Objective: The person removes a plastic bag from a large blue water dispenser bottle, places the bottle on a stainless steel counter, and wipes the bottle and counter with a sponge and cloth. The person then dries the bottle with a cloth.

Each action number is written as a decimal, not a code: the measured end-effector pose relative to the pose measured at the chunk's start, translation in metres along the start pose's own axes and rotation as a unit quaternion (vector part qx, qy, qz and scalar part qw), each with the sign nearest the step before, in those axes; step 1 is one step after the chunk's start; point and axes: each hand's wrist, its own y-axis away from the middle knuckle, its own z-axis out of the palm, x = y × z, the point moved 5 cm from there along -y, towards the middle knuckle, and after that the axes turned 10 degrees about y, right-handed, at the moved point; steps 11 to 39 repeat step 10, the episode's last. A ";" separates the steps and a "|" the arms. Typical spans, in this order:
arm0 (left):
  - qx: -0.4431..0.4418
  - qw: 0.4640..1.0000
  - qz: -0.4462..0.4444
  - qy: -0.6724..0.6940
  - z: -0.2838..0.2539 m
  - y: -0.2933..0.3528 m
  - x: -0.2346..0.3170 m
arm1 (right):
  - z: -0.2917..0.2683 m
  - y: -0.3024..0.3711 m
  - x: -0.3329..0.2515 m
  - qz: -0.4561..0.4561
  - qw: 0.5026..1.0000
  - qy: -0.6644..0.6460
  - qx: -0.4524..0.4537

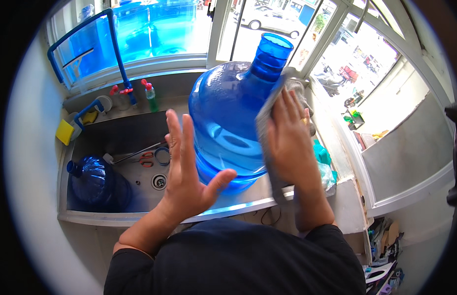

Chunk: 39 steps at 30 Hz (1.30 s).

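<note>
A large blue translucent water jug (pixel 227 101) stands upright at the sink's right side, its neck open and uncapped. My left hand (pixel 183 169) is open beside the jug's left side, fingers stretched up and thumb apart, holding nothing. A grey cloth (pixel 264 123) hangs along the jug's right side under my right hand (pixel 293 137). That hand has its fingers extended over the cloth, and its edges are slightly blurred. Whether the cloth presses on the jug all along its length is hard to see.
The metal sink (pixel 125 128) holds a second blue jug (pixel 98 184), orange-handled scissors (pixel 146 158) and a long-handled brush (pixel 135 153). Behind it stand a green bottle (pixel 150 96) and a blue pipe (pixel 115 49). A yellow sponge (pixel 64 132) hangs left. Plastic bags (pixel 323 160) lie right.
</note>
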 end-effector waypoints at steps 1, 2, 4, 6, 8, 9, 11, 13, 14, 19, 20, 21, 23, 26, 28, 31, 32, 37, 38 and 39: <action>0.025 0.998 0.061 -0.001 -0.004 -0.001 0.010 | -0.004 0.009 -0.022 -0.044 0.995 0.089 -0.011; 0.051 0.979 0.141 0.135 -0.002 -0.002 0.022 | -0.006 0.010 -0.041 -0.082 0.995 0.062 0.003; 0.034 0.960 0.184 0.208 0.011 -0.006 0.035 | -0.001 0.000 -0.064 -0.130 0.991 0.029 -0.016; 0.025 0.962 0.187 0.198 0.016 -0.025 0.028 | 0.007 -0.024 -0.071 -0.170 0.983 0.021 -0.060; -0.025 0.978 0.117 0.168 0.011 -0.042 0.012 | 0.003 -0.041 -0.061 -0.127 0.979 -0.111 -0.115; -0.076 0.988 0.091 0.094 0.008 -0.048 0.005 | -0.002 -0.045 -0.056 -0.130 0.965 -0.191 -0.121; -0.128 0.989 0.066 0.041 0.003 -0.054 -0.003 | -0.004 -0.047 -0.052 -0.116 0.971 -0.167 -0.127; -0.128 0.989 0.066 0.041 0.003 -0.054 -0.003 | -0.004 -0.047 -0.052 -0.116 0.971 -0.167 -0.127; -0.128 0.989 0.066 0.041 0.003 -0.054 -0.003 | -0.004 -0.047 -0.052 -0.116 0.971 -0.167 -0.127; -0.128 0.989 0.066 0.041 0.003 -0.054 -0.003 | -0.004 -0.047 -0.052 -0.116 0.971 -0.167 -0.127; -0.128 0.989 0.066 0.041 0.003 -0.054 -0.003 | -0.004 -0.047 -0.052 -0.116 0.971 -0.167 -0.127; -0.128 0.989 0.066 0.041 0.003 -0.054 -0.003 | -0.004 -0.047 -0.052 -0.116 0.971 -0.167 -0.127; -0.128 0.989 0.066 0.041 0.003 -0.054 -0.003 | -0.004 -0.047 -0.052 -0.116 0.971 -0.167 -0.127; -0.128 0.989 0.066 0.041 0.003 -0.054 -0.003 | -0.004 -0.047 -0.052 -0.116 0.971 -0.167 -0.127; -0.128 0.989 0.066 0.041 0.003 -0.054 -0.003 | -0.004 -0.047 -0.052 -0.116 0.971 -0.167 -0.127; -0.128 0.989 0.066 0.041 0.003 -0.054 -0.003 | -0.004 -0.047 -0.052 -0.116 0.971 -0.167 -0.127; -0.128 0.989 0.066 0.041 0.003 -0.054 -0.003 | -0.004 -0.047 -0.052 -0.116 0.971 -0.167 -0.127; -0.128 0.989 0.066 0.041 0.003 -0.054 -0.003 | -0.004 -0.047 -0.052 -0.116 0.971 -0.167 -0.127; -0.128 0.989 0.066 0.041 0.003 -0.054 -0.003 | -0.004 -0.047 -0.052 -0.116 0.971 -0.167 -0.127; -0.128 0.989 0.066 0.041 0.003 -0.054 -0.003 | -0.004 -0.047 -0.052 -0.116 0.971 -0.167 -0.127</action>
